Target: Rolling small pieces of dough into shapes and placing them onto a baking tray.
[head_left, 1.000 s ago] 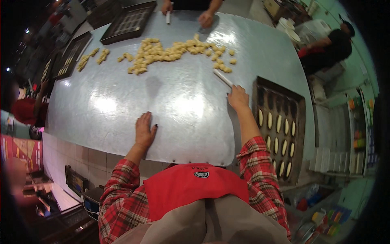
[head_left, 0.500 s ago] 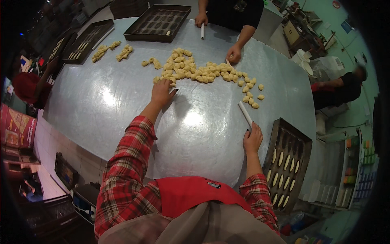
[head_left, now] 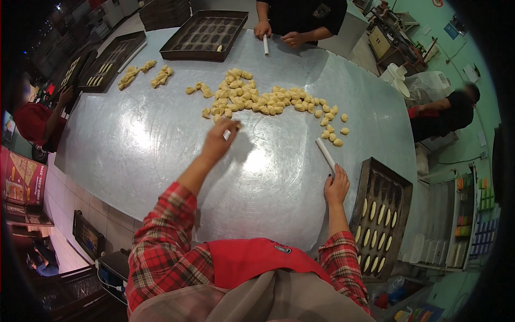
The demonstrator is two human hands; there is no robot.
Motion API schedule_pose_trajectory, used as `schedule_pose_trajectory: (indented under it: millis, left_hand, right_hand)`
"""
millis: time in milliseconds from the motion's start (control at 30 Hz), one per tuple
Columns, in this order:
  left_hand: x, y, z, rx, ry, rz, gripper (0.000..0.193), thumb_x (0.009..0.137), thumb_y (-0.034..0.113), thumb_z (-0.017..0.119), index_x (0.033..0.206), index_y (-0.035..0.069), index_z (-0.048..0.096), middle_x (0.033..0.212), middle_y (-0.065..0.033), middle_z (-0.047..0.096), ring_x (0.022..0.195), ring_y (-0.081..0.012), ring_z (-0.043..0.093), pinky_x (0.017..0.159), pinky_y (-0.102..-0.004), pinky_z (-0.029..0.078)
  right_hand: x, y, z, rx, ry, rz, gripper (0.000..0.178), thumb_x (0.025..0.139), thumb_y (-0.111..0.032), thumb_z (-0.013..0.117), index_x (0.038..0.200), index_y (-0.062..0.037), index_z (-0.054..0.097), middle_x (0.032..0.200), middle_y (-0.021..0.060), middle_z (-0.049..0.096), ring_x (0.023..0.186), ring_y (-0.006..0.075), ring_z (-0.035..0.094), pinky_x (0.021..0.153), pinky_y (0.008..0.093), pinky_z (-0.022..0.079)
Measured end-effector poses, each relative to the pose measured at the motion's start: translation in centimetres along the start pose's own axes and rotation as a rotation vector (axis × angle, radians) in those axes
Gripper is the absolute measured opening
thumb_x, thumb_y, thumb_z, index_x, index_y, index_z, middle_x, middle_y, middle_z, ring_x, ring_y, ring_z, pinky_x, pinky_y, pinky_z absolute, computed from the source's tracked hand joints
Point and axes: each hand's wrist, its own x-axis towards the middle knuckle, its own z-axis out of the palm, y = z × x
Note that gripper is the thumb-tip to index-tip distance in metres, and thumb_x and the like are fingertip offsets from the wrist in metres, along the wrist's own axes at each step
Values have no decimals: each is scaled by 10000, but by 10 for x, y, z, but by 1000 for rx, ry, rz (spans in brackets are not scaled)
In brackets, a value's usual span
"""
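Note:
My left hand [head_left: 219, 139] reaches across the metal table [head_left: 134, 145] to the near edge of a scattered pile of small pale dough pieces [head_left: 268, 101]. Its fingertips pinch one dough piece [head_left: 227, 133]. My right hand [head_left: 336, 187] lies flat on the table by the right edge, fingers apart. Its fingertips touch the near end of a thin white rolling stick [head_left: 325, 154]. Just right of that hand stands a dark baking tray [head_left: 399, 194] with rows of oblong dough shapes.
Across the table a person in black holds a second white stick [head_left: 265, 45] beside a dark moulded tray [head_left: 204, 33]. More trays [head_left: 115, 60] and two small dough heaps [head_left: 145, 75] lie far left. A person in red [head_left: 37, 121] stands left, another [head_left: 445, 110] bends at right.
My left hand has drawn back slightly from the pile with a dough piece. My right hand stays by the white stick. The view has tilted further toward the far side of the table.

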Motion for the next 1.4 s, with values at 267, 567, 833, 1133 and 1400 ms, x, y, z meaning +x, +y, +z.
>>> schedule_pose_trajectory:
  millis: [267, 567, 833, 1133, 1400]
  left_hand:
    - [-152, 51, 44, 73, -659, -91, 335, 891, 111, 584, 1210, 11, 564, 1335, -171, 492, 1210, -336, 501, 1006, -476, 398]
    - [-145, 53, 49, 317, -761, 34, 487, 905, 184, 604, 1344, 28, 463, 1486, -175, 369, 1414, -307, 303, 1143, -559, 206]
    - [-168, 70, 40, 112, -355, 40, 615, 938, 326, 548, 1442, 27, 365, 1562, -150, 246, 1455, -318, 206, 1164, -570, 119]
    - [-146, 77, 30, 432, -587, -67, 852, 850, 507, 606, 1500, 60, 282, 1565, -296, 48, 1464, -439, 4, 1128, -633, -20]
    - [-103, 58, 18, 296, -233, 49, 665, 883, 236, 612, 1454, 44, 331, 1553, -194, 239, 1446, -403, 173, 1162, -552, 119]
  right_hand:
    - [-2, 2, 2, -7, 10, -7, 517, 883, -132, 548, 1386, -76, 438, 1379, 134, 489, 1311, 307, 417, 1094, 446, 289]
    - [-2, -1, 3, 16, 3, 7, 495, 893, -124, 549, 1377, -74, 453, 1373, 145, 490, 1311, 307, 416, 1098, 440, 287]
    - [-7, 0, 5, -18, 49, -81, 478, 879, -45, 554, 1350, -66, 474, 1271, 139, 547, 1209, 312, 478, 1035, 434, 355]
    - [-38, -65, 6, 400, 25, -329, 531, 730, 102, 532, 1242, -32, 575, 1155, 182, 590, 1074, 369, 540, 953, 422, 435]
    - [-63, -145, -9, 491, -260, -632, 410, 792, 24, 553, 1177, -92, 634, 1014, 97, 628, 984, 291, 566, 867, 400, 453]
